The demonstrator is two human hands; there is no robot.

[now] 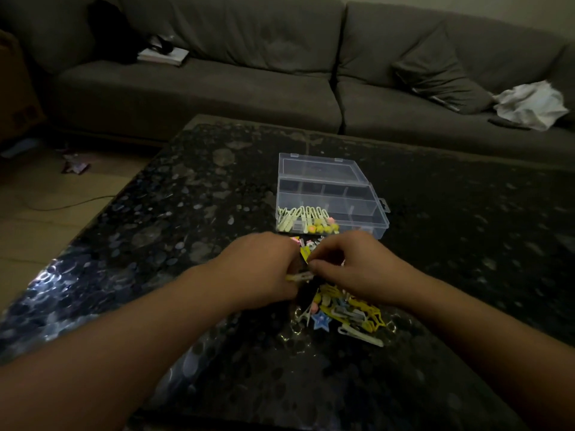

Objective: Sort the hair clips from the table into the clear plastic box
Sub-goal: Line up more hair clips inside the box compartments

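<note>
Holding pale clips [306,219] in one compartment, clear box [357,209] lies open; hands' [264,269] grip unclear.

hands: two, left [264,269] and right [351,265]
box [370,200]: one, clear, lid open
clips in box [306,220]: about eight, pale green, in a row
clips in pile [348,312]: too tangled and blurred to count
star clip [320,320]: one, blue
table [186,213]: one
sofa [217,88]: one
cushion [441,73]: one
white cloth [532,104]: one
book [163,56]: one
</note>
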